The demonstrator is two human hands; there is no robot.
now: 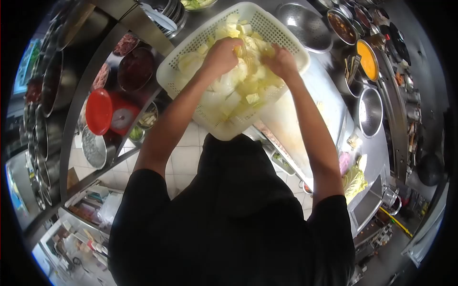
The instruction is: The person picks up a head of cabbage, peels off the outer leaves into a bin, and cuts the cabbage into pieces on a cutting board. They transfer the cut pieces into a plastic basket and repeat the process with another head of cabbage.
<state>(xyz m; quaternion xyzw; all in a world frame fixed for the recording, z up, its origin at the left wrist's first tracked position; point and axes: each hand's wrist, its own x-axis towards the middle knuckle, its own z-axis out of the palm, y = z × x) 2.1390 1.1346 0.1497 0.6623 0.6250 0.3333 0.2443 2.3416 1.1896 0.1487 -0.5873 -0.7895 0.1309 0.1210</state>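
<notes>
A white perforated plastic basket [281, 34] stands at the top centre, filled with pale yellow-green cut cabbage [229, 97]. Both hands are inside it, on the cabbage. My left hand [223, 56] has its fingers curled down into the pieces at the upper middle. To its right, my right hand [280, 61] has its fingers bent inward among the leaves. The fingertips of both hands are partly hidden by cabbage, and some pieces look blurred between them.
Right of the basket lies a large white cutting board [286, 131]. Metal colanders [305, 28] and a bowl of orange liquid [367, 59] stand beyond it. Leafy cabbage [354, 181] lies at the right. On the left are a red bowl [98, 112] and meat trays [136, 69].
</notes>
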